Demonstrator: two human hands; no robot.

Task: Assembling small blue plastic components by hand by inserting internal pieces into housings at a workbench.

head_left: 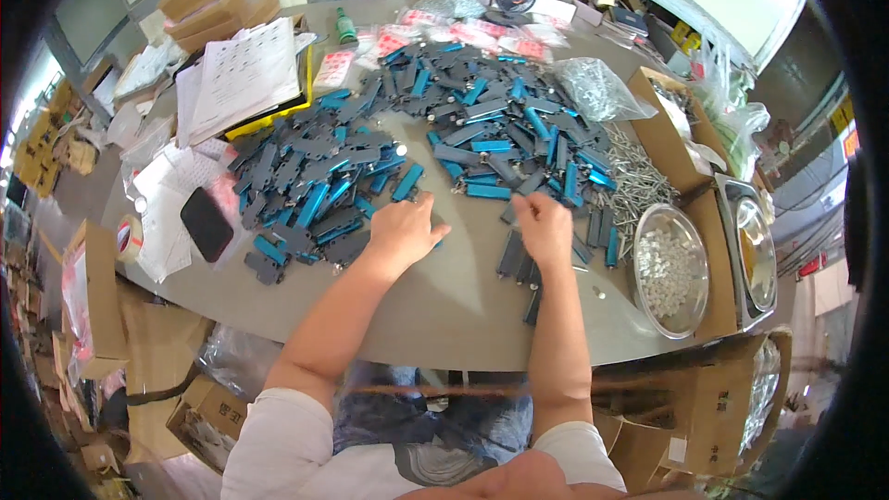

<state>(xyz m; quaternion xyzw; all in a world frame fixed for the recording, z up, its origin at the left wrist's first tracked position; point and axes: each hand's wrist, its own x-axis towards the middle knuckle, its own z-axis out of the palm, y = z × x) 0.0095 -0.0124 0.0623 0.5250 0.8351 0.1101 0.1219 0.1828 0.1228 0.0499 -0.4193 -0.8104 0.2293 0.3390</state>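
Note:
Small oblong dark grey and blue plastic blocks (324, 167) lie heaped across the table in two joined mounds. My left hand (405, 233) is beside the left mound, its index finger stretched out and its thumb apart. A blue block (407, 182) lies just beyond that fingertip. A blue sliver shows by the thumb; the other fingers are hidden beneath the hand. My right hand (546, 230) is closed in a pinch at the near edge of the right mound, on a dark grey block (508, 213) partly covered by the fingers. Several dark blocks (511, 252) lie beside the right wrist.
Loose screws (639, 181) and a clear bowl (693, 292) of small white pieces are on the right, beside cardboard boxes (718, 301). On the left are a phone (206, 225) and papers (243, 74). Plastic bags (597, 88) lie at the back.

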